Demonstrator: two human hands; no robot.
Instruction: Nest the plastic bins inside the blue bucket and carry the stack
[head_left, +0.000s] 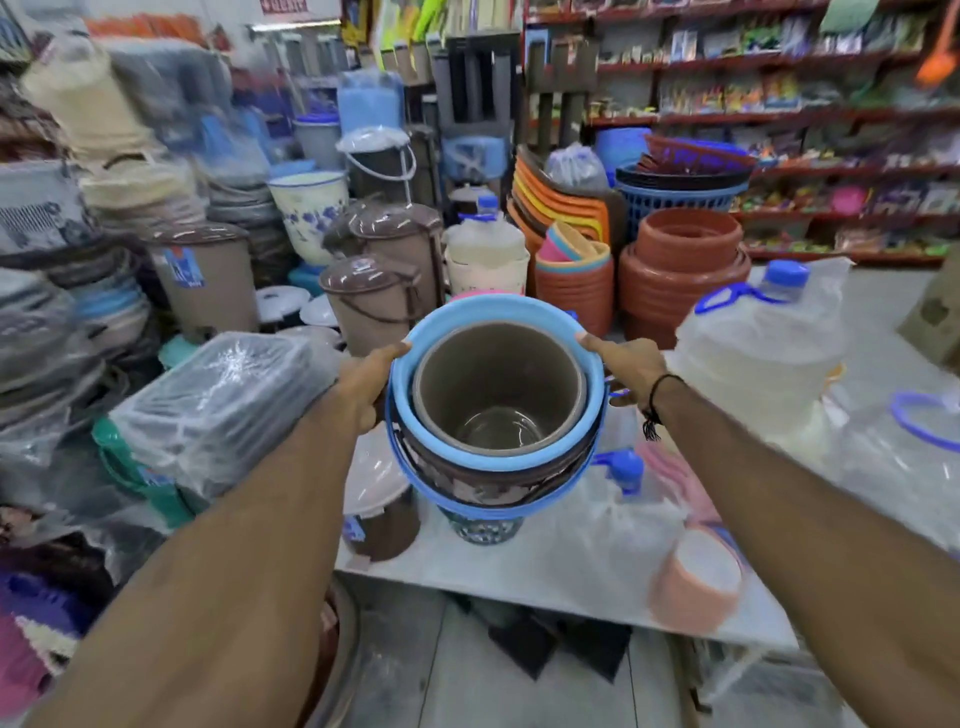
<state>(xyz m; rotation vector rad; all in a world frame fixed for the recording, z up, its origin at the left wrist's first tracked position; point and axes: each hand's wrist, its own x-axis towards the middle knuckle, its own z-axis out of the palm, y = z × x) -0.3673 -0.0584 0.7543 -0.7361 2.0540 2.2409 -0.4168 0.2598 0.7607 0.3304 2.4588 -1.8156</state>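
Shelves with red edges fill the right background, packed with blurred packets; piled buckets, lidded brown bins and terracotta pots crowd the floor behind a white worktop. Both hands hold the nested stack up above that worktop: the left hand grips the light blue bucket at its left rim, the right hand at its right rim, thumbs over the edge. A grey-brown bin sits inside, mouth tipped toward the camera, long axis running away and downward. A brown patterned wall and darker blue rim show beneath. Labels and a red sign at the top are too blurred to read. Fingers under the stack are hidden.
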